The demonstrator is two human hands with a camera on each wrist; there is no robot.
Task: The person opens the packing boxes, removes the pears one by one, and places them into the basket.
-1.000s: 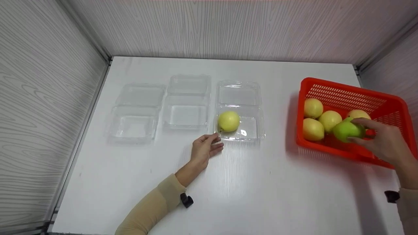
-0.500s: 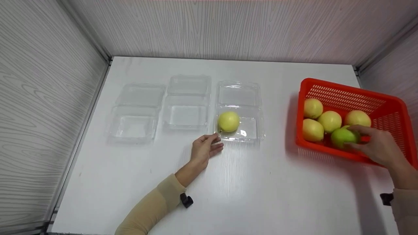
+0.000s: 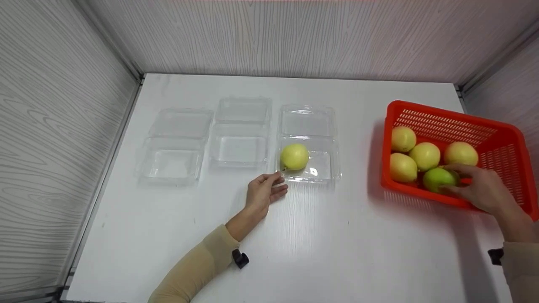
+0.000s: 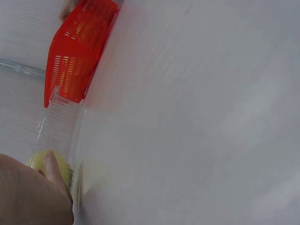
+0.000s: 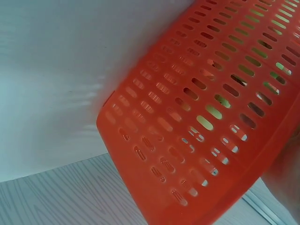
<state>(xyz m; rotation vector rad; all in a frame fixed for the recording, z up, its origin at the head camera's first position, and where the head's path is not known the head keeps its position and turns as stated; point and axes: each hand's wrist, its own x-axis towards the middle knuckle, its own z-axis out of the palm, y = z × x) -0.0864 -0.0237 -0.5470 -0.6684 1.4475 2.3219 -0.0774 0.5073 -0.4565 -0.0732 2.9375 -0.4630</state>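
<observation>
In the head view my left hand [image 3: 262,194] pinches the near left corner of the right-hand clear plastic clamshell box [image 3: 323,166], thumb and forefinger at its rim. One round yellow apple [image 3: 294,156] sits in the left half of that box's base. My right hand [image 3: 484,190] reaches over the near wall into the red plastic basket [image 3: 457,113] and holds a green apple [image 3: 437,179] between thumb and fingers, low among several yellow apples [image 3: 425,155]. The right wrist view mostly shows the slotted basket wall [image 5: 187,112], which hides the fingers.
Two more clear clamshell boxes, a middle one [image 3: 243,147] and a left one [image 3: 174,162], lie with lids laid back on the white table [image 3: 294,252]. Wood-grain panels [image 3: 269,38] close in the back and sides.
My right hand has moved down and left with the green apple, bringing it lower into the basket beside the yellow ones. The left hand has stayed at the box corner.
</observation>
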